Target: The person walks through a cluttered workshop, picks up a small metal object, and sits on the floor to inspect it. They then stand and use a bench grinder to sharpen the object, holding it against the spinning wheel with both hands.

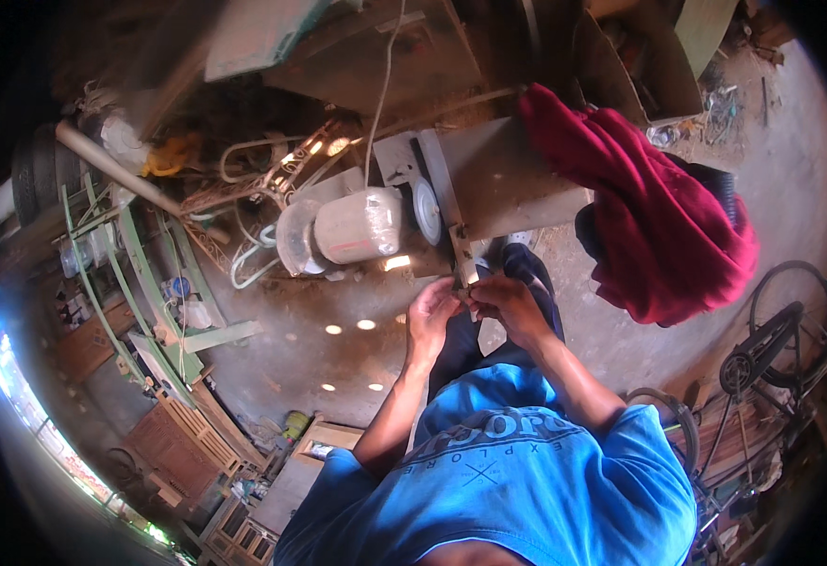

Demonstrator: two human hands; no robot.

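Note:
My left hand [434, 309] and my right hand [508, 304] are close together in front of me, fingers bent in. Their fingertips meet at the near end of a narrow light bar [463, 257]. Whatever they pinch there is too small and too hidden to name. The bar runs away from me along a bench-like top [508, 170]. Left of the bar is a pale round disc [426, 211], and beside it a tan motor-like cylinder [359, 226] with shiny wrapping at one end.
Dark red cloth [663, 222] is draped over something at the right. A bicycle [762, 349] stands at the far right. Green wooden frames [154, 274] and a long pole [116, 165] lie to the left. An open cardboard box [635, 66] stands at the back, and a pale cord [380, 94] hangs down.

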